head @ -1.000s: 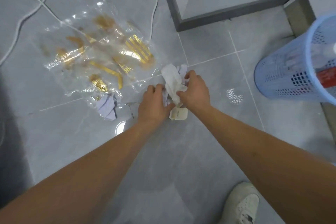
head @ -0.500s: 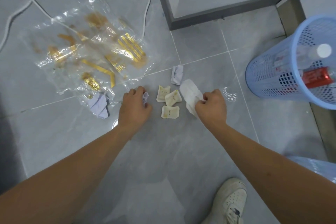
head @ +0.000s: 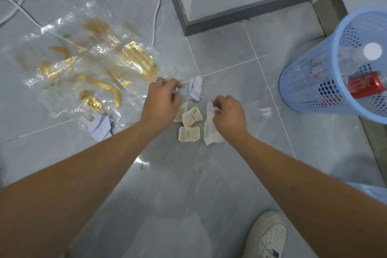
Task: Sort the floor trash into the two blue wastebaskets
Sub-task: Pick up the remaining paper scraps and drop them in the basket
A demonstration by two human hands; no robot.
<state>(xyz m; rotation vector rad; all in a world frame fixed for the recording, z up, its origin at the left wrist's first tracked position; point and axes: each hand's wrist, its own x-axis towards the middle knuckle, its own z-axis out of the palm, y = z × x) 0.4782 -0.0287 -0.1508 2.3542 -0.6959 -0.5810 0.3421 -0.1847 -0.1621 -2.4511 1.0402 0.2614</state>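
Observation:
My right hand (head: 228, 114) pinches a crumpled white tissue (head: 210, 130) that hangs down to the floor. My left hand (head: 162, 100) is curled, with a small scrap of white paper at its fingertips, just left of a crumpled white paper ball (head: 195, 90). Three cream sauce packets (head: 190, 118) lie between my hands. Another crumpled paper (head: 100, 126) lies at the edge of a clear plastic bag with gold print (head: 88, 63). A blue mesh wastebasket (head: 326, 81) stands at the right, holding a bottle and a red wrapper. The second blue wastebasket (head: 368, 189) shows only a sliver at the right edge.
A white cable (head: 156, 16) loops across the grey tile floor behind the bag. A wall corner with a dark baseboard (head: 240, 19) stands at the top centre. My white shoe (head: 267, 236) is at the bottom right.
My hands have come apart: the right one carried the tissue off to the right, uncovering the packets. The left hand moved up toward the paper ball with a small scrap in it.

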